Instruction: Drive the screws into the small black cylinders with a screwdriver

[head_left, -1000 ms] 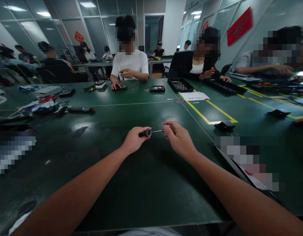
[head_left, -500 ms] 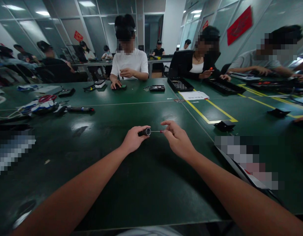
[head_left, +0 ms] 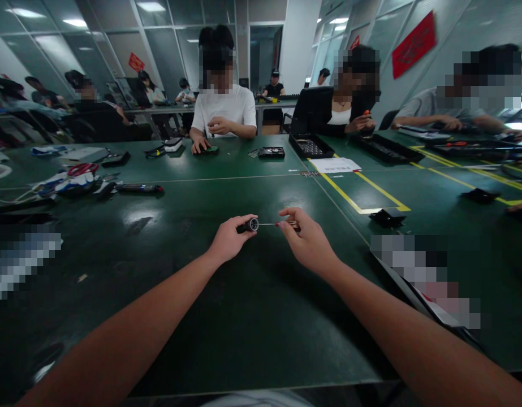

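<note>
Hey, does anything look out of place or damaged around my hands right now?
Nothing stands out. The left hand holds a black screwdriver handle, the right hand pinches its thin bit above the green table.

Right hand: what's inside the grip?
The right hand pinches the far end of a thin metal bit running from the black handle in the left hand. Fingers cover the bit's tip.

Green table [head_left: 252, 339], white paper [head_left: 335, 165], black tray [head_left: 310, 146], red scissors [head_left: 82, 168]
</note>
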Tool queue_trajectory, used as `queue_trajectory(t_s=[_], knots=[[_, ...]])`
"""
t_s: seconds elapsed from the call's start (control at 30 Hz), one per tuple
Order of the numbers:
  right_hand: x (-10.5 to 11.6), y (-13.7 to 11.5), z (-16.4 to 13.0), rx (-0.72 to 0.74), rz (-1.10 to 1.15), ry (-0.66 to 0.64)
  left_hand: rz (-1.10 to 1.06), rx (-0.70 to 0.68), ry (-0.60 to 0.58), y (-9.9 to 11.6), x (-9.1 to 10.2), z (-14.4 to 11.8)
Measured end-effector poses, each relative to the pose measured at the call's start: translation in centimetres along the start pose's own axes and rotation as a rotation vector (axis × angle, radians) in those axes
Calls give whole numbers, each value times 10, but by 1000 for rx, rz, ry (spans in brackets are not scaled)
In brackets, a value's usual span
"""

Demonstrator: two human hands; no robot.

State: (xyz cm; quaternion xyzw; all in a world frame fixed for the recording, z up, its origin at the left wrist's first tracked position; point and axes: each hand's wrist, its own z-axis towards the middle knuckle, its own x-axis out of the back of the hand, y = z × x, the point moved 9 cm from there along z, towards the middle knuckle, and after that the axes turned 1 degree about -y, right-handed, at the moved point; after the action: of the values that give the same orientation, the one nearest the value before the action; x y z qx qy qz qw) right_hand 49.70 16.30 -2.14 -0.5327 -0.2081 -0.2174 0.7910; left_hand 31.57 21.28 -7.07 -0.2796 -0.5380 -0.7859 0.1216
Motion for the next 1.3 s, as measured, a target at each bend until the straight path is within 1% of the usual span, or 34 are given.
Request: queue_trajectory(t_s=[0.17,0.33,0.53,0.67,0.83,0.97,1.17,1.23,1.3], knots=[[3,7,1,-62,-10,2,56,-20,-19,3,-2,-1],[1,7,0,-69,6,4,69,-15,-28,5,-2,-1],[6,8,0,-29,183,94,59,-14,-15,8,-1,-2],[5,9,0,-31,244,96,98,-16,-31,10,-3,-2],[5,7,-2,-50,205,117,107,-36,-46,13,-4,-3],[7,8,-2,-33,158,126,107,-26,-41,11,-3,-3],[7,14,-1,-49,268,154,71,-21,-23,10,-2,-1],[6,13,0,-49,293,163,78,-18,-27,11,-2,-2],[4,19,2,-83,354,177,108,-25,-18,15,-2,-3]])
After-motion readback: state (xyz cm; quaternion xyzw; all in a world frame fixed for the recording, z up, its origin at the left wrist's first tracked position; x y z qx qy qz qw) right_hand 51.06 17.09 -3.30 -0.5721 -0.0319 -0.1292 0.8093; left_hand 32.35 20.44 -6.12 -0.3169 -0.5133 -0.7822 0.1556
